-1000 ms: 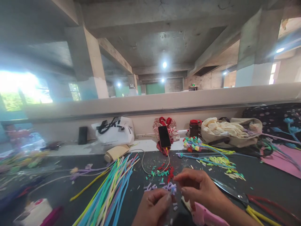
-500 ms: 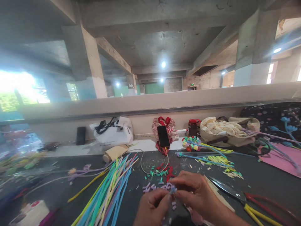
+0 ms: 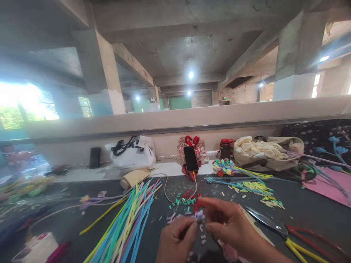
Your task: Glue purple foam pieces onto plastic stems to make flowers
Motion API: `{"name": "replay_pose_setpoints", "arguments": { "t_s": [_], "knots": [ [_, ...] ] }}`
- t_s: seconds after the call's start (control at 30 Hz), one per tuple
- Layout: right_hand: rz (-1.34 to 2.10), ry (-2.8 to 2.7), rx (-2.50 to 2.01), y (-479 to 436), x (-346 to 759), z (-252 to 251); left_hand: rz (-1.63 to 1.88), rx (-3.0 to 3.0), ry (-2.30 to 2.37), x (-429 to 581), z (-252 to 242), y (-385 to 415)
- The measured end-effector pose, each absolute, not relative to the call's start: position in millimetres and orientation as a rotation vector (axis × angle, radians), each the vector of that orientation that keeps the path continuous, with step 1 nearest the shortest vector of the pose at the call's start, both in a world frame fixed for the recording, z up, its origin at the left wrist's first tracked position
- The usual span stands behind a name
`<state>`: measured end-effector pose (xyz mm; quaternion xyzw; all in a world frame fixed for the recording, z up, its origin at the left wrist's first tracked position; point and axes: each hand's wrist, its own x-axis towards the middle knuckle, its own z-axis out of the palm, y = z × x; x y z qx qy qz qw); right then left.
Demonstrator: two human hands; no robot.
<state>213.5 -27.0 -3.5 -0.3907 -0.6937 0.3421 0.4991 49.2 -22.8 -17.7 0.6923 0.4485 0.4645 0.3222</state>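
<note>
My left hand (image 3: 177,237) pinches a small lavender cluster of short pieces (image 3: 199,216) between thumb and forefinger, over the front of the black table. My right hand (image 3: 230,221) is just right of the cluster, its forefinger stretched out and its thumb apart, with nothing visible between them. Below the hands lie loose lavender pieces (image 3: 203,241), some hidden by my left hand. Short green pieces (image 3: 179,201) and red pieces (image 3: 196,200) are scattered just beyond. A pink item (image 3: 229,252) shows partly under my right wrist.
Long coloured strips (image 3: 128,223) lie to the left. Large scissors (image 3: 270,221) with red and yellow handles rest at right. Yellow pieces (image 3: 253,187) and blue stems lie further back. A phone (image 3: 190,159) on a cable leans against a red-patterned bag; a white bag (image 3: 133,153) stands left.
My right thumb and forefinger have opened and drawn slightly away from the lavender cluster. My left hand still holds it, at almost the same spot.
</note>
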Motion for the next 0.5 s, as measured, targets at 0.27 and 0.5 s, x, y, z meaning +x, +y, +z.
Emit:
{"name": "replay_pose_setpoints", "arguments": {
  "t_s": [0.27, 0.5],
  "knots": [
    [0.791, -1.675, -0.910, -28.2, 213.4, -3.3, 1.392, 1.896, 1.161, 51.1, -15.1, -27.1],
    [0.636, -1.767, -0.931, -28.8, 213.8, -0.4, 1.312, 1.939, 1.167, 51.1, -19.9, -25.9]
  ]
}}
